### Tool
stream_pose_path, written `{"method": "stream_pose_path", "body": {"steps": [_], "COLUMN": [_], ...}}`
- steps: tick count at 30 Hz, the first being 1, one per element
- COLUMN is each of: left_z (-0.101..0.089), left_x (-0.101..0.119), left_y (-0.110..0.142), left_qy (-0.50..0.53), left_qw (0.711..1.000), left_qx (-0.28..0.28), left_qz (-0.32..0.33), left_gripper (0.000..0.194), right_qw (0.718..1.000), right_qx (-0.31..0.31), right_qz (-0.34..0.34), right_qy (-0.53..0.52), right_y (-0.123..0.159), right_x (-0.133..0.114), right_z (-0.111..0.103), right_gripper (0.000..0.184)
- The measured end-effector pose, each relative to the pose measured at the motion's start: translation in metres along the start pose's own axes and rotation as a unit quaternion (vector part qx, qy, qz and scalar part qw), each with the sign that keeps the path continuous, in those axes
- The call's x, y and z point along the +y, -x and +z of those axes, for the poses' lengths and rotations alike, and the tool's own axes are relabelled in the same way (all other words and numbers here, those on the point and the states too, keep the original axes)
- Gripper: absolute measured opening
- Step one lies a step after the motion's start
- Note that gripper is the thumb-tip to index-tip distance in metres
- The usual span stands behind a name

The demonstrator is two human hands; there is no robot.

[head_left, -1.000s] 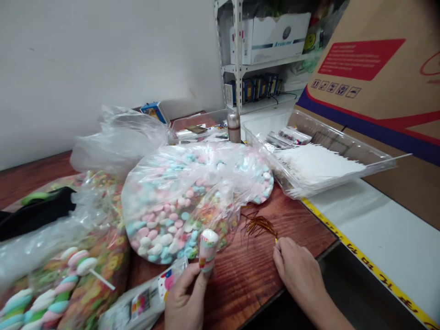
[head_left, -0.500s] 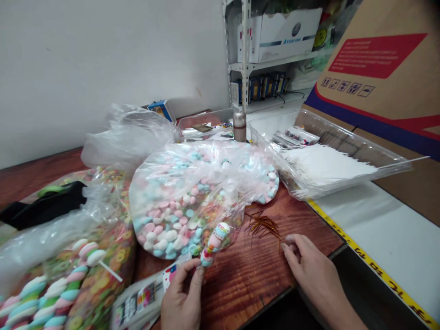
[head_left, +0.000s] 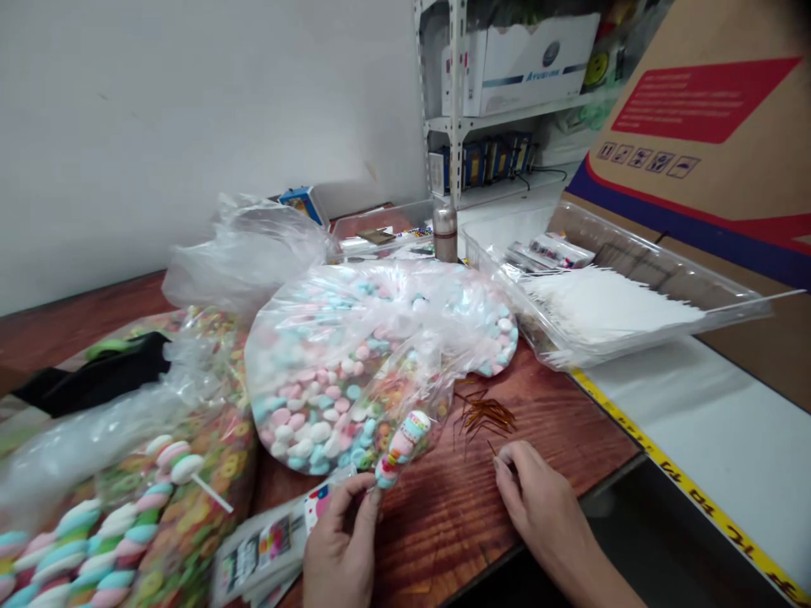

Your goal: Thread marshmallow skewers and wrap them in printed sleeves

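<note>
From here I have the left hand [head_left: 339,549] low in the view, its thumb and fingers curled and pinching the lower end of a twisted marshmallow pop [head_left: 402,447]. The pop is a soft, ridged cylinder in pink, white and blue, tilted up and to the right, its top just over the edge of a clear plastic bag of pastel marshmallows [head_left: 329,380]. The right hand [head_left: 545,507] rests palm down near the front edge of the reddish wooden surface [head_left: 443,540], with its thumb and forefinger pressed together. A thin gold twist tie [head_left: 491,447] pokes out from that pinch, just below a loose tangle of gold twist ties [head_left: 485,418].

The marshmallow bag lies slumped and glossy, full of small rounded pieces. To its left, a bigger bag of ring-shaped candies [head_left: 203,498] holds more spiral pops on white sticks, with a black cloth [head_left: 95,376] on top. A flat printed packet [head_left: 266,540] lies beneath the left hand's wrist side. Farther back stands a brushed-metal canister [head_left: 445,232]. To the right, a clear ribbed plastic tray [head_left: 639,270] holds a white, spiky-edged stack [head_left: 608,304], beside a strip of yellow printed tape [head_left: 677,481] and a cardboard box [head_left: 697,127].
</note>
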State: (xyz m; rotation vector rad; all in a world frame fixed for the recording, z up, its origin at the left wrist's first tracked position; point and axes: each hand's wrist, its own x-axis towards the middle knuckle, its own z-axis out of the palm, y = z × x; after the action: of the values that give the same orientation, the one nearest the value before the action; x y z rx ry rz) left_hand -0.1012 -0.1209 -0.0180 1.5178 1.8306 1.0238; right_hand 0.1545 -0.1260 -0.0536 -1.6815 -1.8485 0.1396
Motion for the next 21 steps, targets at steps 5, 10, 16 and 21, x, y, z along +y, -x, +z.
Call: {"method": "stream_pose_path", "body": {"steps": [5,10,16,21], "left_z": [0.01,0.037,0.04,0.039], "left_x": [0.019,0.028,0.028,0.021], "left_y": [0.007,0.014,0.014,0.015], "left_qy": [-0.086,-0.126,-0.135,-0.113], "left_qw": [0.974,0.951,0.95,0.952], "left_qx": [-0.066,-0.041,-0.017,0.008], "left_qz": [0.201,0.279,0.282,0.285], "left_gripper": [0.016,0.029,0.021,0.035], "right_qw": [0.993,0.964,0.961,0.967], "right_qx": [0.077,0.124,0.07,0.059], "right_qz": [-0.077,-0.23,-0.261,-0.237], "right_qy": [-0.051,-0.04,-0.05,-0.068], "right_y": [-0.006,-0.004,0.004,0.004], "right_x": [-0.022,-0.05,-0.058,-0.06], "right_z": [-0.008,0.005,0.019,0.02], "right_gripper": [0.011,0.024,0.025,0.026]}}
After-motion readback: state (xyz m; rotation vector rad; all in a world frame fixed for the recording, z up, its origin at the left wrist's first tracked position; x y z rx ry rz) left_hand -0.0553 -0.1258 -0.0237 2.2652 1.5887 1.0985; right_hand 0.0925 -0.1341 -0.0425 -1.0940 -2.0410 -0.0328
